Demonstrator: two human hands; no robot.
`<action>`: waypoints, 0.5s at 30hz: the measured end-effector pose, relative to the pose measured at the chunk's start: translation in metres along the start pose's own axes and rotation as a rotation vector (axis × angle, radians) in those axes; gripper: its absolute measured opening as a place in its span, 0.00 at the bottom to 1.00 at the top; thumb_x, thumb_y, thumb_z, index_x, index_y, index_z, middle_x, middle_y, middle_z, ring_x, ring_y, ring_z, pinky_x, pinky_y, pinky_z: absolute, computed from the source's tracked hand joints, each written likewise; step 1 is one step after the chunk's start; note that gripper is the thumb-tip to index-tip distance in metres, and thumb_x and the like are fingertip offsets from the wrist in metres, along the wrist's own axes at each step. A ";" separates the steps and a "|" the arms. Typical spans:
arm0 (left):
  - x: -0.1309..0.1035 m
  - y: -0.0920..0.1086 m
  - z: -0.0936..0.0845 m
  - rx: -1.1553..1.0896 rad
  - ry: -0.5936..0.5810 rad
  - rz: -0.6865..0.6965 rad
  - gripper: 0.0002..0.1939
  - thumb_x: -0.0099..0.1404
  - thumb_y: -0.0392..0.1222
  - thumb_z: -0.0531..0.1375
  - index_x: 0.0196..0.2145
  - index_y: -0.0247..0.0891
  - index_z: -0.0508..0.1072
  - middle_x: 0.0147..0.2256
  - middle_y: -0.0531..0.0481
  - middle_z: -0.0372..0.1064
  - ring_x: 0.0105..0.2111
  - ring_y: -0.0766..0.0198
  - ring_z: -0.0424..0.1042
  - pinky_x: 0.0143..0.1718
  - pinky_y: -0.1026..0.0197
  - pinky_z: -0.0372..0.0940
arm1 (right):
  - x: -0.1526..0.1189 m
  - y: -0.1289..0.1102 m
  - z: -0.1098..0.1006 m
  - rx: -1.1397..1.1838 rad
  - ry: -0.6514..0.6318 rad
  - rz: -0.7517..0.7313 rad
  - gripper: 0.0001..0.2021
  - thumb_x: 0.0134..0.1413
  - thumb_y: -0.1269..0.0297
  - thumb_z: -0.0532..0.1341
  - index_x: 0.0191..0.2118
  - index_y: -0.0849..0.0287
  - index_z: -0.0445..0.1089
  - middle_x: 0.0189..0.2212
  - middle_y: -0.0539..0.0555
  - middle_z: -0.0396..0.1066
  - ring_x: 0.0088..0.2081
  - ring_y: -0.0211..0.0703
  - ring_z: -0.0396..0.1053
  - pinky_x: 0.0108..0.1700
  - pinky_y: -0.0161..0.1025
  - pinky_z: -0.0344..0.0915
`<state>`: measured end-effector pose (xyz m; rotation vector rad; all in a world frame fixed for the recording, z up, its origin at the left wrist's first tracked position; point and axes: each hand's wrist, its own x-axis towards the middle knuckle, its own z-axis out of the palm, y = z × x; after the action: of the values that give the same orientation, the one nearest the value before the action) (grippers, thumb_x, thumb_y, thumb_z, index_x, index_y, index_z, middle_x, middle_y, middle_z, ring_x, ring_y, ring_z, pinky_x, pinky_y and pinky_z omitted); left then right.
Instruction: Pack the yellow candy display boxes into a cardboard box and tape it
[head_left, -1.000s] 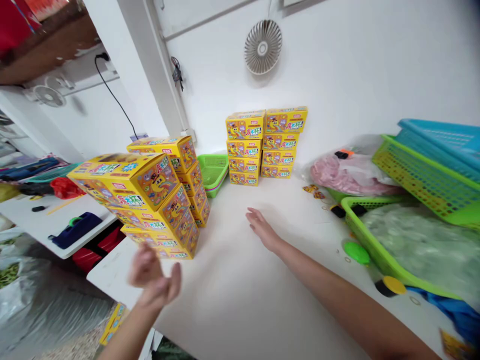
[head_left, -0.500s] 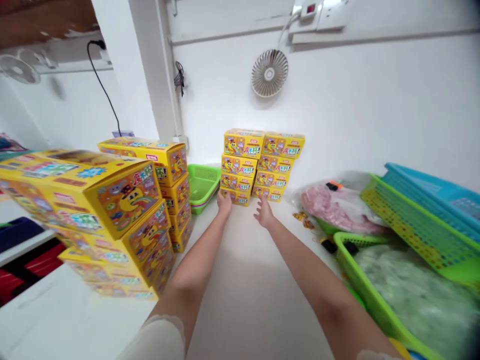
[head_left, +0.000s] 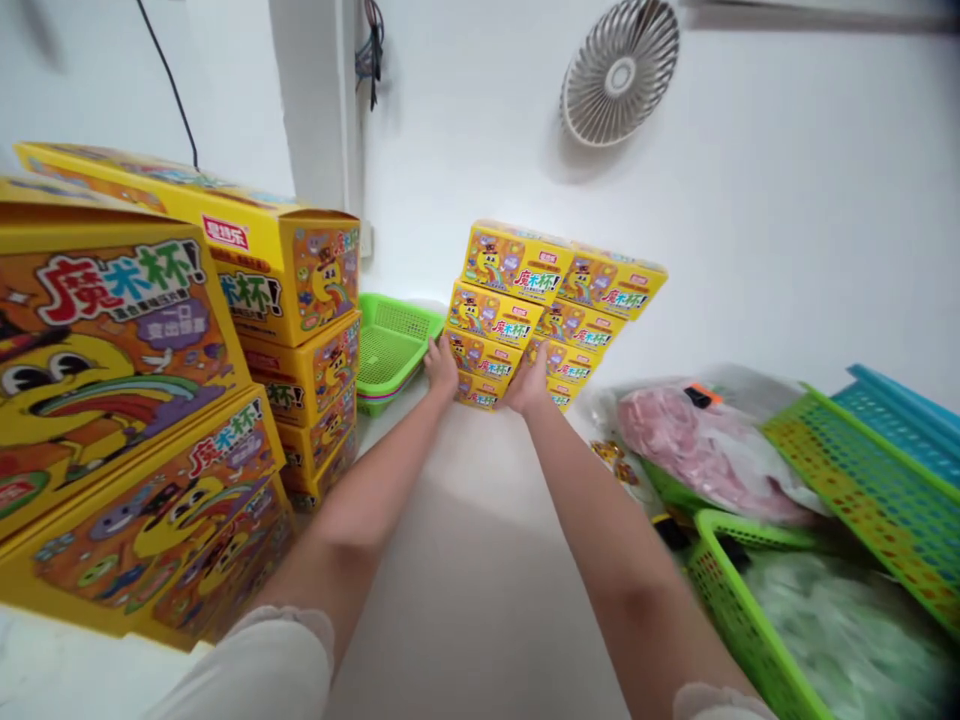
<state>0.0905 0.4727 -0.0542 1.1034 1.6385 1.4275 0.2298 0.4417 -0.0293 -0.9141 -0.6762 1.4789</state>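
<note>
Two stacks of yellow printed cartons stand side by side against the wall. My left hand point(head_left: 441, 368) is pressed to the left side of the left carton stack point(head_left: 487, 355), near its lower cartons. On that stack's other side, my right hand point(head_left: 529, 382) reaches into the gap before the right carton stack point(head_left: 581, 325), its fingers against the lower cartons. Between them the two hands clasp the left stack; the fingertips are partly hidden. Both arms stretch forward over the white tabletop point(head_left: 450, 590).
Taller stacks of yellow cartons point(head_left: 319, 330) rise at the left. A green basket point(head_left: 390, 345) sits beside my left hand. To the right are a bag of pink items point(head_left: 675, 440), a green basket point(head_left: 731, 600) of pale bagged pieces, and a blue basket point(head_left: 900, 430). A fan point(head_left: 619, 76) hangs above.
My right hand has gone from open in front of the stacks into the gap, against the left stack. My left hand stays at its left side. The view has moved closer and tilted.
</note>
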 end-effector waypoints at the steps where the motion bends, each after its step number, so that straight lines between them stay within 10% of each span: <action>1: -0.003 0.001 -0.001 0.006 0.001 -0.010 0.31 0.73 0.55 0.38 0.69 0.42 0.50 0.63 0.37 0.57 0.64 0.50 0.56 0.65 0.48 0.50 | -0.001 -0.005 0.001 -0.006 -0.003 0.036 0.47 0.46 0.21 0.42 0.64 0.46 0.59 0.53 0.60 0.70 0.55 0.61 0.66 0.54 0.73 0.53; 7: -0.026 0.002 -0.006 0.063 0.024 -0.037 0.33 0.70 0.64 0.39 0.67 0.54 0.54 0.57 0.38 0.59 0.59 0.46 0.60 0.61 0.45 0.54 | -0.009 -0.016 -0.002 -0.074 -0.100 0.126 0.41 0.52 0.27 0.44 0.55 0.55 0.69 0.48 0.62 0.73 0.55 0.61 0.66 0.56 0.71 0.53; 15: -0.044 -0.003 -0.017 -0.167 -0.101 0.126 0.29 0.71 0.61 0.42 0.62 0.45 0.61 0.58 0.46 0.66 0.59 0.52 0.63 0.62 0.49 0.55 | -0.039 -0.013 0.000 -0.044 -0.149 0.050 0.37 0.53 0.29 0.46 0.53 0.52 0.71 0.47 0.58 0.75 0.55 0.59 0.68 0.57 0.66 0.58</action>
<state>0.0921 0.4253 -0.0555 1.1792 1.3738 1.5326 0.2363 0.4044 -0.0123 -0.8657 -0.8026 1.5936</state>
